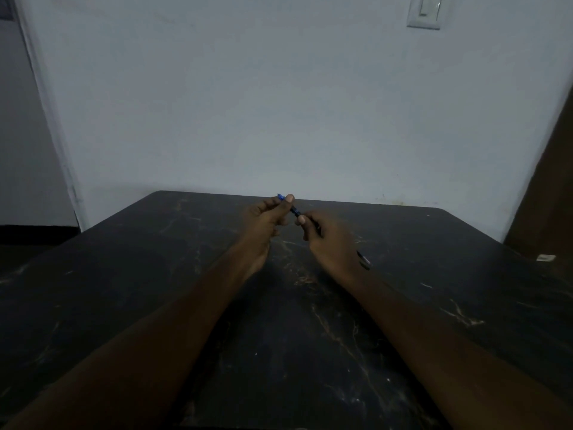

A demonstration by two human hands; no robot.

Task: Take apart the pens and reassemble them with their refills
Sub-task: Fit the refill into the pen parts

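Note:
A blue pen (293, 208) is held over the far middle of the dark marble table (155, 274), slanting from upper left to lower right. My left hand (263, 221) pinches its upper end, where a blue tip pokes out past the thumb. My right hand (328, 240) grips the lower end with its fingertips. A second dark pen (364, 260) lies on the table, partly hidden under my right wrist.
A pale wall stands right behind the table's far edge, with a light switch (426, 10) at the upper right. A small white object (545, 257) lies at the table's right edge, beside a brown door or panel (552, 181).

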